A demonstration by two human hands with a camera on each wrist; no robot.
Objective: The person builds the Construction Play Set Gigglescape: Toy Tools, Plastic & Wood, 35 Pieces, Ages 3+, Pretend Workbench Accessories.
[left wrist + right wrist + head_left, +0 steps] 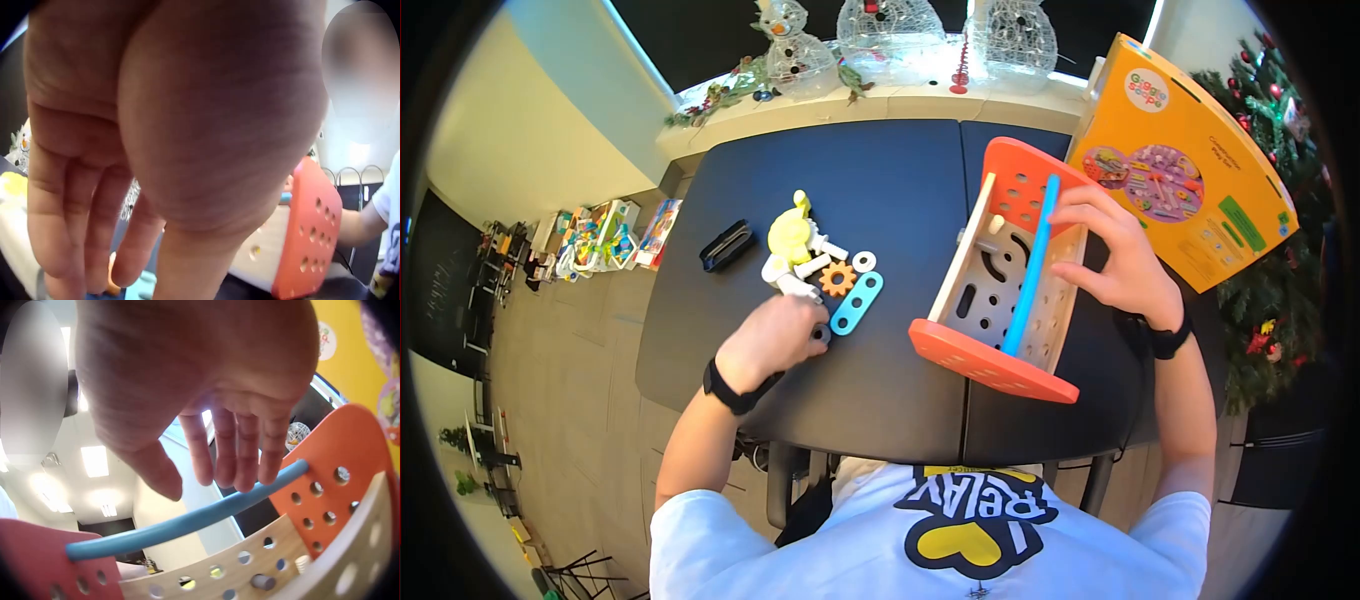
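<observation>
In the head view, my left hand (772, 338) is low over the table, thumb and index finger beside a small grey ring (821, 333). The left wrist view shows its fingers (81, 219) hanging fairly straight and apart from the thumb. Just beyond lie a turquoise three-hole strip (857, 303), an orange gear (837, 279), a white ring (864, 262), pale screws (811, 266) and yellow-green pieces (790, 236). My right hand (1112, 250) spreads its fingers by the blue bar (187, 522) of a wooden toy toolbox (995, 365) with red-orange perforated ends.
A black case (727, 246) lies at the table's left. The yellow toy box (1190, 160) leans behind the toolbox, near a decorated tree (1265, 130). Wire snowmen (798, 55) stand on the sill at the back. A seam (963, 420) runs across the dark table (890, 390).
</observation>
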